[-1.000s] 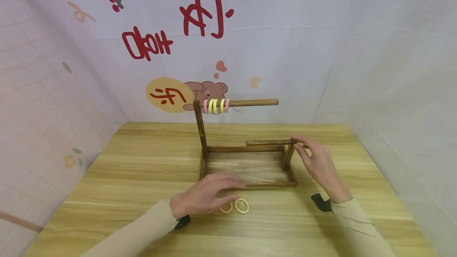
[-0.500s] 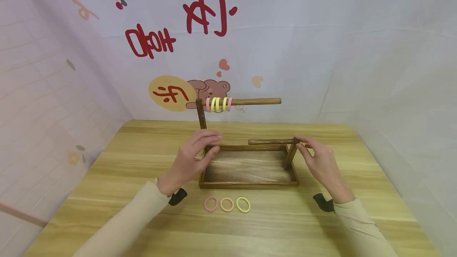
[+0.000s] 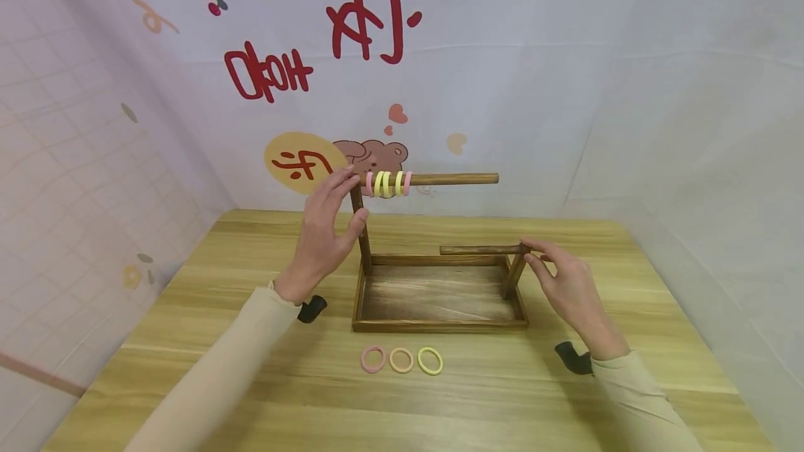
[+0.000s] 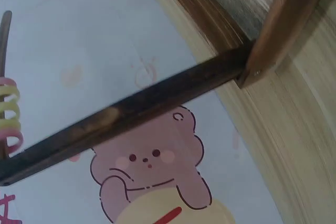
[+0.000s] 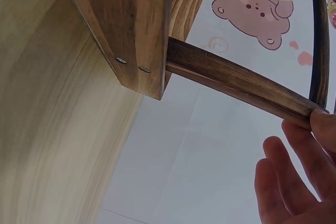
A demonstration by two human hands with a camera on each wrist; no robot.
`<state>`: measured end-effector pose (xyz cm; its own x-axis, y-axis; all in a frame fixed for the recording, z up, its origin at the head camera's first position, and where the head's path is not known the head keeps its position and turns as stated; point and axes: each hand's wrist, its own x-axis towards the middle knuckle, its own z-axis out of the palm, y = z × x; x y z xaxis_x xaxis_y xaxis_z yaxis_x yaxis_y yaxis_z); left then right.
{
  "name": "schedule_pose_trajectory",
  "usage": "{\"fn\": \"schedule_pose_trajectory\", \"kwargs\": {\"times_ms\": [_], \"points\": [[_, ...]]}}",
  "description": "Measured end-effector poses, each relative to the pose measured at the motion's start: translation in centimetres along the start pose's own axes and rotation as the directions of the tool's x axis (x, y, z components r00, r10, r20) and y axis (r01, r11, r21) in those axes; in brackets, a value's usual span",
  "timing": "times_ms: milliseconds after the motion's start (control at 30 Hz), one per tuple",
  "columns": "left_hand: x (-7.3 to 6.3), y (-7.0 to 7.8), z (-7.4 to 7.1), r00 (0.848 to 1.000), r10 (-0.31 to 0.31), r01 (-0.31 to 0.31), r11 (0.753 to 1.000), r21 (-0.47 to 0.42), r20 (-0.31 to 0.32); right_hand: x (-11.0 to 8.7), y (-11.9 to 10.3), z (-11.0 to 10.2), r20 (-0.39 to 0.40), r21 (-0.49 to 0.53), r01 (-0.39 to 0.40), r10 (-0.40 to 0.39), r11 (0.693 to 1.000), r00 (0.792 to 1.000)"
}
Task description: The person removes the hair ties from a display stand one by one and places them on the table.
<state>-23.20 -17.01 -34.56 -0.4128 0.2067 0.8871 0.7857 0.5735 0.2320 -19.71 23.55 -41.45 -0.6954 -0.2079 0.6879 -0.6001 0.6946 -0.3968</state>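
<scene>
A brown wooden stand (image 3: 440, 326) has a tray base, a tall left post (image 3: 365, 246) and a short right post (image 3: 514, 275). My right hand (image 3: 568, 288) pinches the top of the short post, where the lower bar (image 3: 477, 250) joins; in the right wrist view thumb and fingers (image 5: 302, 150) meet there. My left hand (image 3: 323, 232) is at the top of the tall post, fingers extended; whether they touch is unclear. Several pink and yellow rings (image 3: 386, 184) hang on the upper bar (image 3: 458, 178). The left wrist view shows the tall post (image 4: 131, 109) but no hand.
On the wooden table (image 3: 402, 413), in front of the stand, lie a pink ring (image 3: 363, 361), a peach ring (image 3: 391, 360) and a yellow ring (image 3: 419, 361). Behind stands a printed white cloth (image 3: 502, 89). Black wrist-camera parts (image 3: 573, 358) show beside the forearms.
My left hand has risen from beside the rings on the table, past the tray, to the tall post's top. The right hand keeps its grip on the short post.
</scene>
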Motion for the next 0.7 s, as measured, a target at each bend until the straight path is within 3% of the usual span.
{"fn": "schedule_pose_trajectory", "kwargs": {"times_ms": [167,267,433,700], "points": [[0.0,-0.9,-0.3,0.991,-0.113,0.109,0.992,0.06,0.076,0.1,-0.1,-0.2,0.01,-0.015,0.0,0.0,1.0,1.0],[-0.1,-1.3,-0.5,0.982,-0.146,0.136,0.987,0.09,0.117,0.2,-0.4,-0.4,0.006,-0.023,-0.008,0.008,1.0,1.0],[-0.3,-1.8,-0.7,0.978,-0.149,0.131,0.983,0.125,0.145,1.2,-1.5,-0.8,-0.043,0.0,-0.006,0.006,1.0,0.999],[-0.3,-2.3,-0.7,0.985,-0.109,0.091,0.987,0.134,0.133,4.7,-5.2,-0.2,-0.138,0.036,0.153,-0.147,0.988,0.979]]}}
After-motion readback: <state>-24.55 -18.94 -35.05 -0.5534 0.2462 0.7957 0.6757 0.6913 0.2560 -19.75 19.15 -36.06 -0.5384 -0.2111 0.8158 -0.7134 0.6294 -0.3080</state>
